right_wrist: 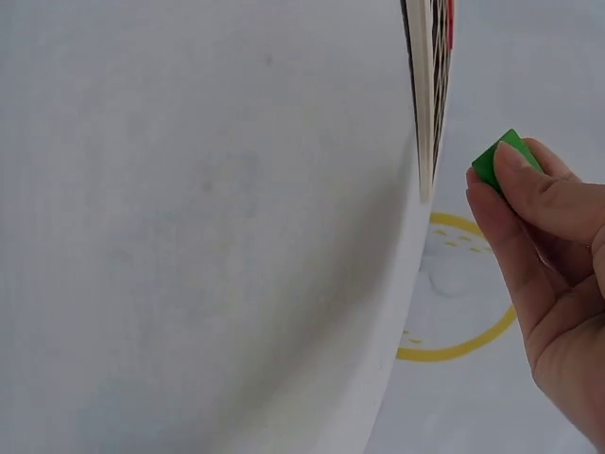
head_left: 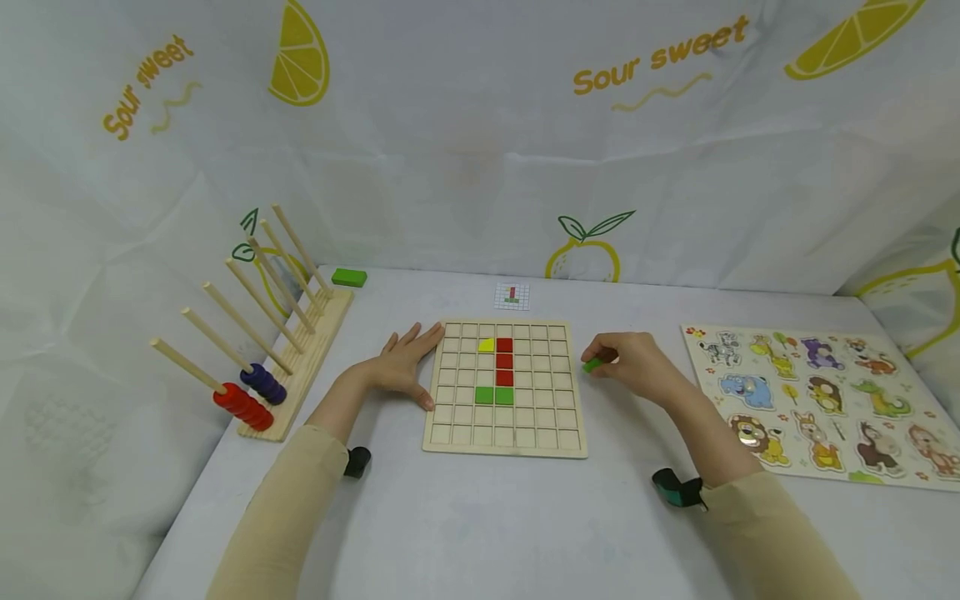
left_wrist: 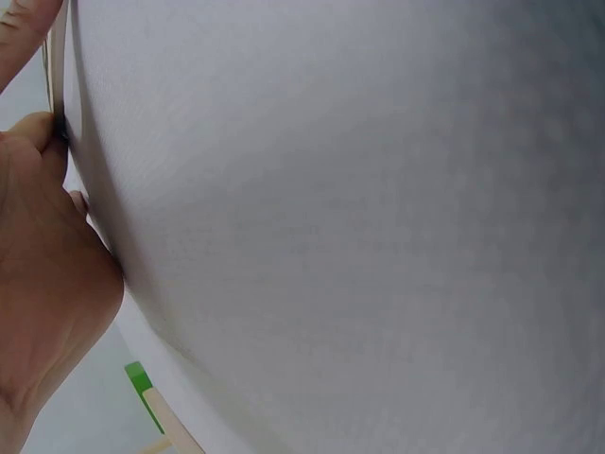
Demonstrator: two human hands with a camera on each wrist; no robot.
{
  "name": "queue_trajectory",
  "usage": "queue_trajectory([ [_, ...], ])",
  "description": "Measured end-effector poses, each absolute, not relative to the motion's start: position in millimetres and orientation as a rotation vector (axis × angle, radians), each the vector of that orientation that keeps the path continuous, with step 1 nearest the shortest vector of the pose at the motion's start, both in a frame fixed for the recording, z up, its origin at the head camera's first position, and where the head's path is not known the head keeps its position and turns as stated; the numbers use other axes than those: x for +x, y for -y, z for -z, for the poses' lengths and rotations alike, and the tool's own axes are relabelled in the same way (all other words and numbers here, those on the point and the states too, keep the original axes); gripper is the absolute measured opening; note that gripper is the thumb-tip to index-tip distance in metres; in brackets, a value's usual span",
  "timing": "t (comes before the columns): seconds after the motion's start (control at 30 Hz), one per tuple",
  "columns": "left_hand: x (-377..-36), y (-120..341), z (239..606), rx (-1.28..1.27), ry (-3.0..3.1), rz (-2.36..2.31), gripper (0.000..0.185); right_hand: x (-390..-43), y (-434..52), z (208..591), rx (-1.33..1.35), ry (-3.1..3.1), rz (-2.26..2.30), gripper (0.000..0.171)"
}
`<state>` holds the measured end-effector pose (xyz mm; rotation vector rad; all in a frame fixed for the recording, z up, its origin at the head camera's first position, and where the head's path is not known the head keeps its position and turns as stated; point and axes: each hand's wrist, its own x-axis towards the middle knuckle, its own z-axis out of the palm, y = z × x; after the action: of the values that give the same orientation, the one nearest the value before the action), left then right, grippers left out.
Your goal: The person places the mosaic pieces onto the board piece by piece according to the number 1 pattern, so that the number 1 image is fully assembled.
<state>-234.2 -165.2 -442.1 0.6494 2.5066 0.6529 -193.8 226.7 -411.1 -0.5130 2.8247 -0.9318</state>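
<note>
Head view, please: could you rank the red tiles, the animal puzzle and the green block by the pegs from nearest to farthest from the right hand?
From the right hand:
1. Red tiles, on the grid board to its left.
2. Animal puzzle, to its right.
3. Green block, far back left by the pegs.

The right hand [right_wrist: 553, 246] pinches a small green block [right_wrist: 493, 161] in its fingertips. It sits just beside the wooden board's edge [right_wrist: 422, 113], above the white table [right_wrist: 189, 236].

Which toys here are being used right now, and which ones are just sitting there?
Being used:
- grid board, steadied by the left hand
- green tile, pinched by the right hand
- red, yellow and green tiles in the board
- small pattern card

Just sitting there:
- peg rack with rings
- animal puzzle
- green block
</note>
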Motion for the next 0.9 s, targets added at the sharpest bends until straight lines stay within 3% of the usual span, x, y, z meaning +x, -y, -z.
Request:
queue_trajectory([
  [0.9,-234,164,442,0.639,-2.51,-0.634,0.132,-199,-184,410,-0.595,-2.748,1.06,0.01],
])
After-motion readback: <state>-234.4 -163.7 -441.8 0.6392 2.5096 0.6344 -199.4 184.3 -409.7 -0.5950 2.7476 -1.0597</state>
